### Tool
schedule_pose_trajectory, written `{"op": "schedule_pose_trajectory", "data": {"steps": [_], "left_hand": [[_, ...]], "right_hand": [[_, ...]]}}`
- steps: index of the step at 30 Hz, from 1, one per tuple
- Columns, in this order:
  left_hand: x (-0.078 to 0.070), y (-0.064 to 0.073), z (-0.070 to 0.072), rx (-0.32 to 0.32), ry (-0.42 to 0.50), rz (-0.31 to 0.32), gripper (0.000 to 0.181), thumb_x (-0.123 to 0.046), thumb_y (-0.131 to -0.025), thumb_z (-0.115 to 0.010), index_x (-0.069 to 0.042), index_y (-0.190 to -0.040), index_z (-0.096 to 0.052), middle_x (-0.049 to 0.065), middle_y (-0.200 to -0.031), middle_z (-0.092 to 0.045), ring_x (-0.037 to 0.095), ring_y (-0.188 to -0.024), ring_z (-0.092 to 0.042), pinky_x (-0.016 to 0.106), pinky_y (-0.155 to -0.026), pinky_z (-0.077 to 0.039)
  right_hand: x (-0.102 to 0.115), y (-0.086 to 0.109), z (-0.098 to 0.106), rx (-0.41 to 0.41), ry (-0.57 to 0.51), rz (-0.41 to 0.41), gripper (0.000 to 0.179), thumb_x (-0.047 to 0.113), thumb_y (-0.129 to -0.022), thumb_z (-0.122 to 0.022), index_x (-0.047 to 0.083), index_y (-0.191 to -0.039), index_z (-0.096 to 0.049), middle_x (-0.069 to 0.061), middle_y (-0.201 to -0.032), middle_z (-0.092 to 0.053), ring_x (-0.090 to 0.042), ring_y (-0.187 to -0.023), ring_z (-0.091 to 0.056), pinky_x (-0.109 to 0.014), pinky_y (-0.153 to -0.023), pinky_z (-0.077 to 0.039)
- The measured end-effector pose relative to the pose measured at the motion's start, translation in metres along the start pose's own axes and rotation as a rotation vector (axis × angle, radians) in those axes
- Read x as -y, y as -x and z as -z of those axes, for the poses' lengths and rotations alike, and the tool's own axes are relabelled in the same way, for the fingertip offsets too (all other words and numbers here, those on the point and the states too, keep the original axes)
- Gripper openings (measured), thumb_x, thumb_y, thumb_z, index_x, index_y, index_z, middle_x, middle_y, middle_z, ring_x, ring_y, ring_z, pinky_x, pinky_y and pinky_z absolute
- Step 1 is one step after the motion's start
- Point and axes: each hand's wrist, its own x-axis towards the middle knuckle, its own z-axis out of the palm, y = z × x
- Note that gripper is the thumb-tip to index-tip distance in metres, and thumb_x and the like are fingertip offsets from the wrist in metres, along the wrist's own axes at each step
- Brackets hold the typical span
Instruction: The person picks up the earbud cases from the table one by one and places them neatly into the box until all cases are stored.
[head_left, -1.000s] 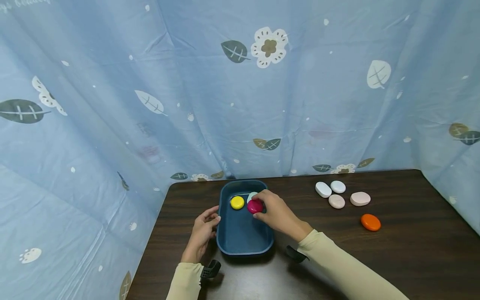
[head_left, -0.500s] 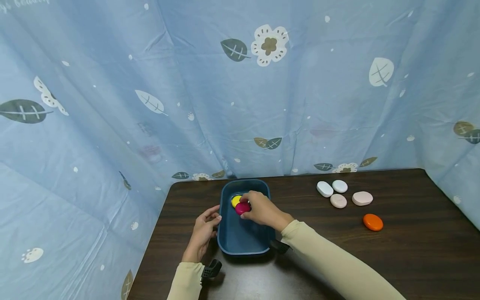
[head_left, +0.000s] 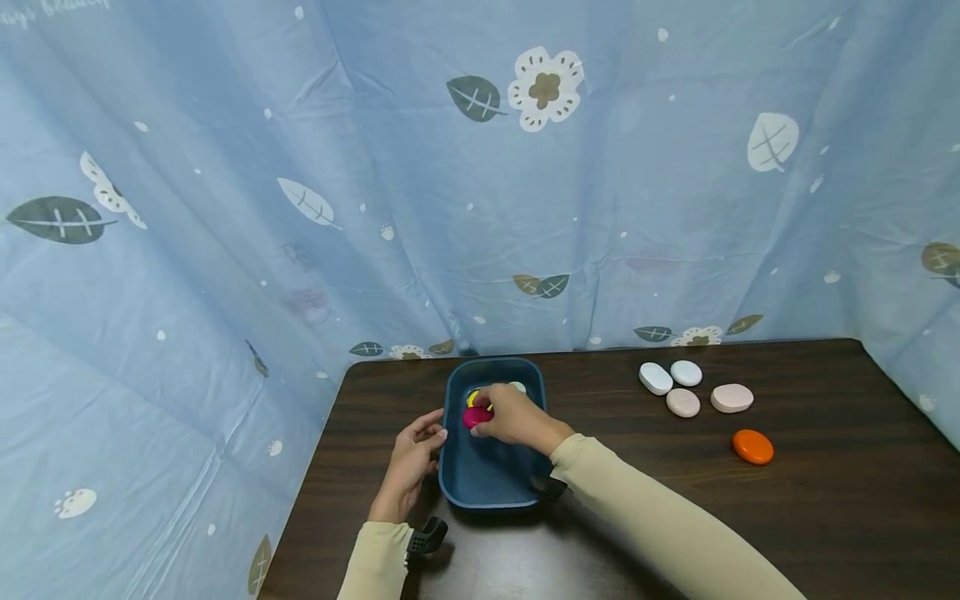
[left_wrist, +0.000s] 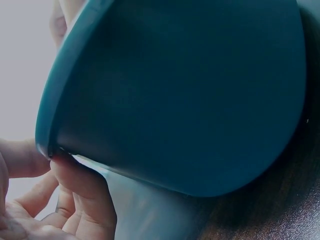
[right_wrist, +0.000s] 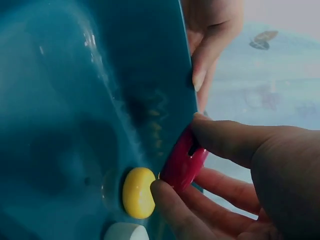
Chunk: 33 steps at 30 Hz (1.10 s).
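My right hand [head_left: 517,419] pinches a glossy magenta, rounded pebble-like piece [right_wrist: 183,162] between thumb and fingers, inside a deep blue rectangular tray [head_left: 487,483]. Beside the magenta piece lies a smooth yellow piece [right_wrist: 139,193], partly covered by the hand in the head view. A pale whitish piece [right_wrist: 126,232] rests near the yellow one on the tray floor. At the tray's left side, my left hand [head_left: 408,462] grips the rim [left_wrist: 47,117], its thumb and fingers on either side of the edge.
On the right of the dark wooden table [head_left: 825,500] sit an orange piece [head_left: 753,447], a pale pink scalloped one [head_left: 732,398], a rounder pinkish one [head_left: 683,403] and two white ones, one oval [head_left: 656,378]. A blue patterned curtain [head_left: 450,208] hangs behind the table.
My right hand has carried the magenta piece leftward inside the tray, from beside the pale piece to against the yellow one. My left hand has kept its hold on the rim.
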Motion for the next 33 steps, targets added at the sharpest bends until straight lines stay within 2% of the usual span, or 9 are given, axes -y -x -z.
{"op": "schedule_pose_trajectory", "data": {"steps": [3, 7, 13, 18, 24, 33], "left_hand": [[0.001, 0.000, 0.001, 0.000, 0.004, -0.004, 0.042, -0.004, -0.105, -0.060, 0.002, -0.146, -0.058, 0.004, -0.103, -0.057, 0.015, -0.086, -0.053, 0.026, -0.061, -0.047], [0.001, -0.001, 0.000, 0.001, -0.002, -0.001, 0.042, -0.004, -0.106, -0.059, 0.002, -0.147, -0.057, 0.003, -0.104, -0.057, 0.015, -0.087, -0.053, 0.026, -0.061, -0.047], [0.001, 0.000, -0.002, -0.010, -0.017, 0.004, 0.043, -0.008, -0.106, -0.061, 0.000, -0.148, -0.057, 0.004, -0.106, -0.057, 0.016, -0.088, -0.053, 0.027, -0.061, -0.047], [0.002, 0.000, 0.000, -0.013, -0.019, 0.006, 0.043, -0.008, -0.106, -0.060, 0.000, -0.149, -0.057, 0.004, -0.107, -0.057, 0.017, -0.088, -0.053, 0.027, -0.061, -0.048], [0.003, 0.000, 0.001, -0.012, -0.015, 0.015, 0.043, -0.007, -0.106, -0.059, 0.000, -0.149, -0.056, 0.004, -0.108, -0.056, 0.019, -0.090, -0.053, 0.028, -0.062, -0.049], [0.001, 0.000, 0.001, -0.011, -0.005, 0.016, 0.043, -0.006, -0.107, -0.059, 0.000, -0.149, -0.056, 0.005, -0.107, -0.056, 0.019, -0.091, -0.055, 0.028, -0.063, -0.050]], "right_hand": [[0.000, -0.001, -0.002, 0.004, -0.004, 0.001, 0.041, 0.010, -0.090, -0.085, -0.009, -0.123, -0.070, -0.021, -0.119, -0.072, -0.027, -0.096, -0.070, -0.043, -0.089, -0.061], [-0.003, 0.000, 0.001, 0.007, -0.033, -0.017, 0.039, 0.008, -0.093, -0.082, -0.008, -0.126, -0.069, -0.022, -0.122, -0.072, -0.032, -0.106, -0.071, -0.046, -0.095, -0.059], [-0.015, 0.016, 0.018, -0.074, -0.109, -0.008, 0.034, 0.004, -0.094, -0.078, -0.007, -0.125, -0.069, -0.023, -0.125, -0.070, -0.037, -0.110, -0.070, -0.045, -0.093, -0.059], [-0.033, 0.041, 0.036, -0.196, -0.130, 0.002, 0.032, 0.002, -0.094, -0.078, -0.005, -0.124, -0.070, -0.020, -0.122, -0.070, -0.036, -0.108, -0.070, -0.044, -0.090, -0.060], [-0.064, 0.080, 0.060, -0.314, -0.086, -0.017, 0.031, 0.000, -0.093, -0.077, -0.004, -0.123, -0.071, -0.020, -0.120, -0.070, -0.036, -0.107, -0.070, -0.044, -0.087, -0.060], [-0.100, 0.140, 0.086, -0.420, -0.045, -0.079, 0.034, -0.005, -0.091, -0.077, -0.007, -0.124, -0.068, -0.025, -0.121, -0.069, -0.038, -0.102, -0.073, -0.042, -0.081, -0.062]]}}
